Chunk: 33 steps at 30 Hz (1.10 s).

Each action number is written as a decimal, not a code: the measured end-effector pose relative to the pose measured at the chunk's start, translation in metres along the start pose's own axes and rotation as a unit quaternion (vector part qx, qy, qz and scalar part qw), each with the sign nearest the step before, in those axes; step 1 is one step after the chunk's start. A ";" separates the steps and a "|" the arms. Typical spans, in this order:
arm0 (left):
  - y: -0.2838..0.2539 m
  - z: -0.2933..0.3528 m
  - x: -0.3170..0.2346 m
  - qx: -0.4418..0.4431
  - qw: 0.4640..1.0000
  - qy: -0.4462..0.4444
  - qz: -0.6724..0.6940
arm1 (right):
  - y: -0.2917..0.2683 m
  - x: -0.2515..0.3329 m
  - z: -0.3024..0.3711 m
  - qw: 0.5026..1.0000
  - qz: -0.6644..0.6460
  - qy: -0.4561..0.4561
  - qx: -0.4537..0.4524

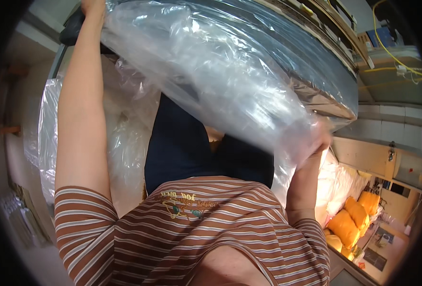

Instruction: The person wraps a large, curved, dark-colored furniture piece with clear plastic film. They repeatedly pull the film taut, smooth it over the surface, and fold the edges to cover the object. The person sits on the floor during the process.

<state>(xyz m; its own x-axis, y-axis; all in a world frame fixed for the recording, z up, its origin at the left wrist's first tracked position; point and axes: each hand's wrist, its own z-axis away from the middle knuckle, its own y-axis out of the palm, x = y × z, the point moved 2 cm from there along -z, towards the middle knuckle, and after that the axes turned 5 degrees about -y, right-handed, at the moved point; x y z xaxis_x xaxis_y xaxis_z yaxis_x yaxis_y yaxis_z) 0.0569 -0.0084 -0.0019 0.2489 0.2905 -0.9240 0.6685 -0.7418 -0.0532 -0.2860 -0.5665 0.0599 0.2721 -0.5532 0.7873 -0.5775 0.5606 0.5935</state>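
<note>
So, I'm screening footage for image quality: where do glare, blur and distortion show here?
Head view: glare streaks the clear plastic sheeting; the right hand is blurred; edges bow toward the black fisheye rim; warm light falls around the orange bundles.

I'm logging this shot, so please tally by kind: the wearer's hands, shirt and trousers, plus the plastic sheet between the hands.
Left hand and right hand: 2
Shirt: 1
Trousers: 1
Sheet: 1
Total: 5
</note>
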 end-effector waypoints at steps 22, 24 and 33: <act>-0.016 -0.064 0.032 -0.018 0.987 0.038 -0.153 | -0.018 -0.170 -0.075 0.855 0.456 0.155 -0.190; -0.002 -0.046 0.038 0.021 0.990 0.019 -0.140 | -0.010 -0.140 -0.046 0.971 0.175 0.088 -0.139; -0.012 -0.060 0.052 0.089 0.993 0.011 -0.079 | 0.112 0.025 0.035 0.936 -0.038 -0.327 0.124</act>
<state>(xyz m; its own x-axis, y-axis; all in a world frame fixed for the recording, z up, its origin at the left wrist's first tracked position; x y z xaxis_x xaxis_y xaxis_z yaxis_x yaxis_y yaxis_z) 0.1035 0.0519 -0.0271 0.1676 0.4237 -0.8901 0.5659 -0.7807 -0.2651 -0.3707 -0.5388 0.1404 -0.1636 -0.8899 0.4259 -0.7591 0.3893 0.5218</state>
